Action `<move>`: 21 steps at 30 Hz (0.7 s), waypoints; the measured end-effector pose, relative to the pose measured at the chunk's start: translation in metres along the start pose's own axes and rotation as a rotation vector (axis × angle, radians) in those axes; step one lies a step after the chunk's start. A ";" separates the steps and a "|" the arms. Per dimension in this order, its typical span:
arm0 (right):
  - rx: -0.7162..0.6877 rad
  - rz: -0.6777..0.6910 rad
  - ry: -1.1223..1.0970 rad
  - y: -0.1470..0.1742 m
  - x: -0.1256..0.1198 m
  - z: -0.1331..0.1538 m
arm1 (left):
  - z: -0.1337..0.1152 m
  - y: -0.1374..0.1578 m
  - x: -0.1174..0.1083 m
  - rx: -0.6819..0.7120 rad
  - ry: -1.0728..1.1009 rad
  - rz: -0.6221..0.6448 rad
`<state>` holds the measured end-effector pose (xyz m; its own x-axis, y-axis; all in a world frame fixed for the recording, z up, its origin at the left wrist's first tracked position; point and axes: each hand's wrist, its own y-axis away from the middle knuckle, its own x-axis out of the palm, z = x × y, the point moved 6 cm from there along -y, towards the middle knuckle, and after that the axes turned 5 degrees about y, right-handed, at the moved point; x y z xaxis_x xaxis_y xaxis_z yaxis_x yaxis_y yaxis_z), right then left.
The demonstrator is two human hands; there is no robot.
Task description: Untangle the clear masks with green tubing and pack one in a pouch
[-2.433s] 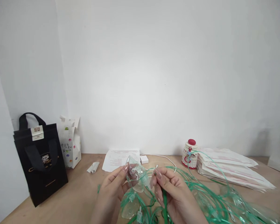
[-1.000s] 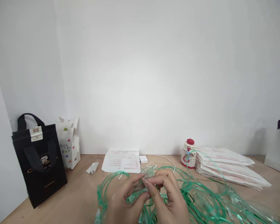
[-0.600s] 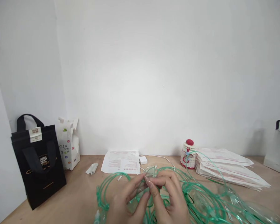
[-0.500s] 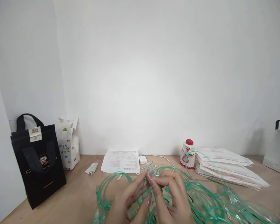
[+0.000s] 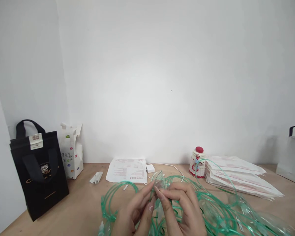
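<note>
Between my two hands is a clear, green-tinted plastic oxygen mask (image 5: 159, 177), its pointed end rising above my fingertips. My left hand (image 5: 134, 211) grips the mask's left side, thumb in front and fingers behind. On the other side, my right hand (image 5: 184, 208) pinches the mask's edge between thumb and index finger. The lower part of the mask is mostly covered by my hands. Coiled green tubing (image 5: 108, 200) lies left of my left hand. More tangled tubing (image 5: 218, 209) and clear plastic masks spread out by my right hand.
At the left stand a black bag (image 5: 39, 177) and a white paper bag (image 5: 72, 150). A printed sheet (image 5: 126, 170), a white adapter (image 5: 150, 168), a red-lidded jar (image 5: 197, 164) and stacked paper packages (image 5: 236, 173) line the wall. A crumpled wrapper (image 5: 96, 177) lies left.
My left thumb has shifted slightly up and left along the mask. My right hand has moved a little to the right, and more of the mask's tip shows.
</note>
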<state>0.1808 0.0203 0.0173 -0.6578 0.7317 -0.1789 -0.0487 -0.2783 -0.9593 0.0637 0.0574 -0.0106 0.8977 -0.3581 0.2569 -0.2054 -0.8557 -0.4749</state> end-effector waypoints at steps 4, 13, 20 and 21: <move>-0.032 -0.011 0.002 0.001 0.000 0.001 | 0.002 0.001 -0.001 0.012 0.019 0.001; -0.123 -0.100 0.078 0.004 -0.003 0.010 | 0.005 0.003 0.000 0.042 0.107 -0.002; -0.305 -0.184 0.213 0.010 -0.004 0.021 | 0.004 0.003 0.002 0.012 0.145 -0.025; -0.307 -0.190 0.220 0.010 -0.004 0.020 | 0.004 0.003 0.002 0.012 0.131 -0.034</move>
<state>0.1678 0.0022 0.0127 -0.4810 0.8767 -0.0035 0.0945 0.0479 -0.9944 0.0661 0.0556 -0.0155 0.8455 -0.3749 0.3802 -0.1701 -0.8641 -0.4738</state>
